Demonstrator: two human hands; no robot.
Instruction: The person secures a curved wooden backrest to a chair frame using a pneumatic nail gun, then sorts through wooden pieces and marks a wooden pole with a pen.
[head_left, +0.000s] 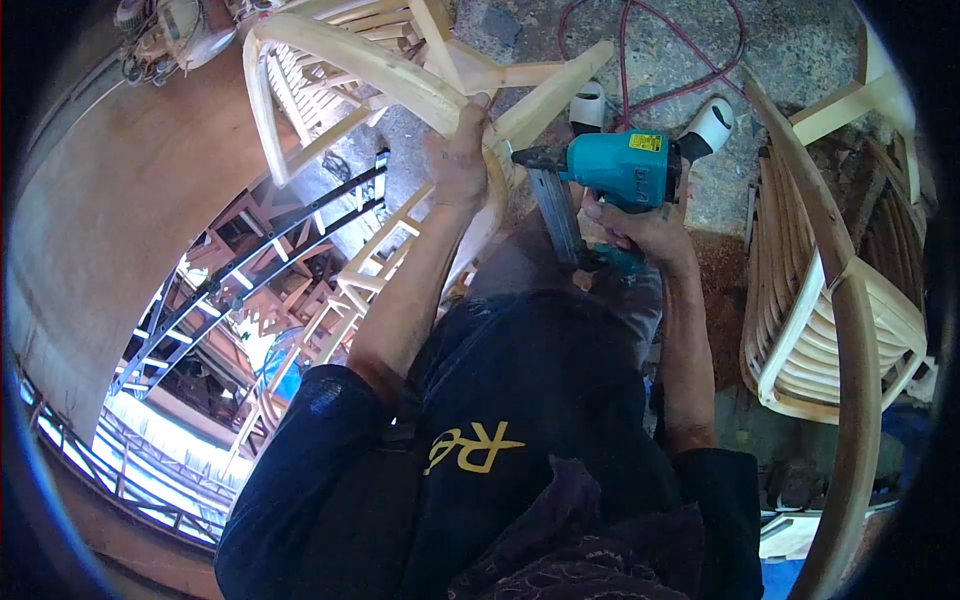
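Observation:
My left hand (460, 165) is closed around a joint of a pale wooden chair frame (375, 62), whose curved rail runs off to the upper left. The handle of a teal pneumatic nail gun (605, 163) is in my right hand (652, 232), fingers wrapped around it. The gun's dark nose points left, close to the wooden leg (557, 92) beside my left hand. I cannot tell whether the nose touches the wood. Its long grey magazine slants down in front of my lap.
A red air hose (690, 45) loops on the concrete floor. White-toed shoes (710, 125) stand beyond the gun. Stacked curved chair parts (800, 300) and a long curved wooden piece (855, 370) are on the right. A black ladder (270, 250) and more chair frames lie left.

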